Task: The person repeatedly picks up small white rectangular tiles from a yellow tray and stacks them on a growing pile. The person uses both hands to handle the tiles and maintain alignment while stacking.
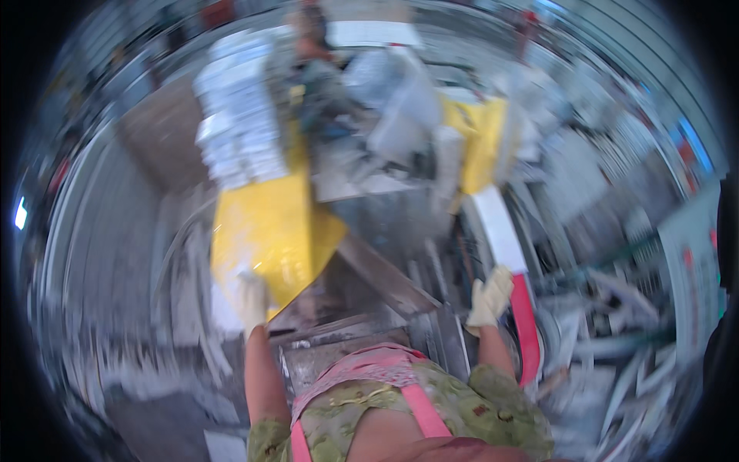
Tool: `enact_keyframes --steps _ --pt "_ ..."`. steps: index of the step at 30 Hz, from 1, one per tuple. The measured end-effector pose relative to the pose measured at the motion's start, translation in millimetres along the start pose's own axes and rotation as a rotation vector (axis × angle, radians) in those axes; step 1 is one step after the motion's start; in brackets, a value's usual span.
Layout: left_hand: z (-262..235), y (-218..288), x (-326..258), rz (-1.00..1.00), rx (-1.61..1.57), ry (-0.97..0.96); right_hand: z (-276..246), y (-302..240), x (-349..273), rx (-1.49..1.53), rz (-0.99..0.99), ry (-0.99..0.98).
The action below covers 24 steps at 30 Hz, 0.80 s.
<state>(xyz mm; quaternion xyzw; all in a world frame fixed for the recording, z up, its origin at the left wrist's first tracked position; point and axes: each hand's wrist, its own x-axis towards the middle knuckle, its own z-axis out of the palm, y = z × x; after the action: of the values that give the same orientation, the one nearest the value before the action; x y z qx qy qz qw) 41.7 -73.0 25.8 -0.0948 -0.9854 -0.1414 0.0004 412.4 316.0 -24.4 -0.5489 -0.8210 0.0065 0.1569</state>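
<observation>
Both my hands wear pale cream gloves, and motion smears the picture. My left hand is at the near left corner of a bright yellow panel, beside a white patch; its fingers are too blurred to read. A tall stack of white sheets or boards rests on the far part of the yellow panel. My right hand is by the near end of a white strip, next to a red band. Its fingers look stretched, with the thumb apart, and nothing shows in them.
Another person is beyond the stack. A second yellow piece stands far right of centre, near white translucent bags. A brown diagonal bar crosses the middle. White scraps lie at right, beside a pale control panel.
</observation>
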Motion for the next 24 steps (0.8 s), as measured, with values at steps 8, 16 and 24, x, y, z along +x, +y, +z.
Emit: enact_keyframes --steps 8,16,24 --pt "10.7 -6.7 9.1 -0.137 -0.381 0.103 1.0 21.4 10.0 0.144 0.006 0.117" --pt "-5.2 4.9 -1.2 -0.138 -0.383 0.083 -45.7 83.2 37.2 0.094 -0.313 0.028" --pt "12.4 -11.4 12.2 -0.128 -0.451 0.073 -4.2 76.9 77.4 -0.299 -0.394 -0.042"
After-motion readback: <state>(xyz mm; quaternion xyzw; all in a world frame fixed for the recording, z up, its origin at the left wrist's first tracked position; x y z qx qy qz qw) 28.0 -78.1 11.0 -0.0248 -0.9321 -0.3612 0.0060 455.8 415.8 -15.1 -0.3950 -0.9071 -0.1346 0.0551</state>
